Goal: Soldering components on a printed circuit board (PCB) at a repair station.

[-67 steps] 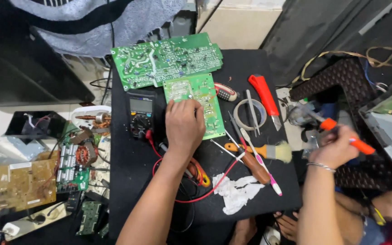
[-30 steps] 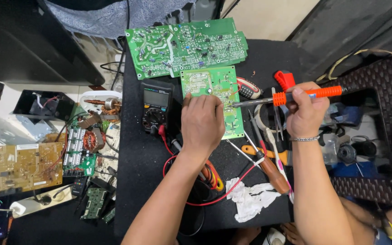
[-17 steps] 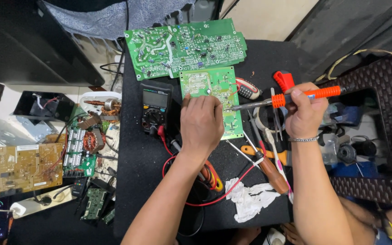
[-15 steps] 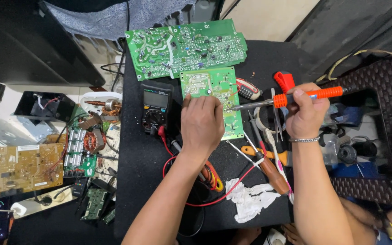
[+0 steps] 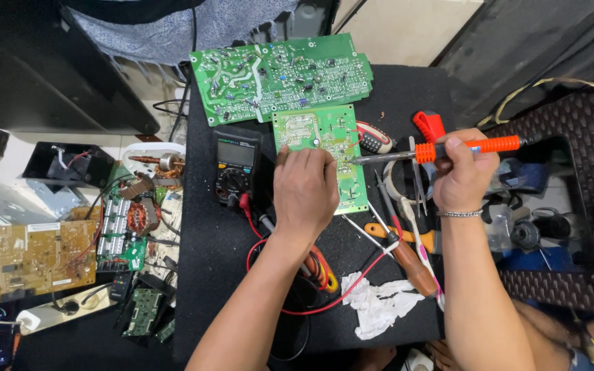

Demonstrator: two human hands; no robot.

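From the head camera, the small green circuit board [image 5: 324, 154] near the bench's back edge is pressed flat by the left hand [image 5: 305, 189]. The orange soldering iron [image 5: 441, 149] is gripped by the right hand [image 5: 463, 172], lying sideways, its tip pointing left at the board.

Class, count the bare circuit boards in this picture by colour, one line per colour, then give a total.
Green, on the black table: 2, the large board and the small board under the left hand.
Green, in the clutter at left: 2.
Tan: 1.
Total: 5
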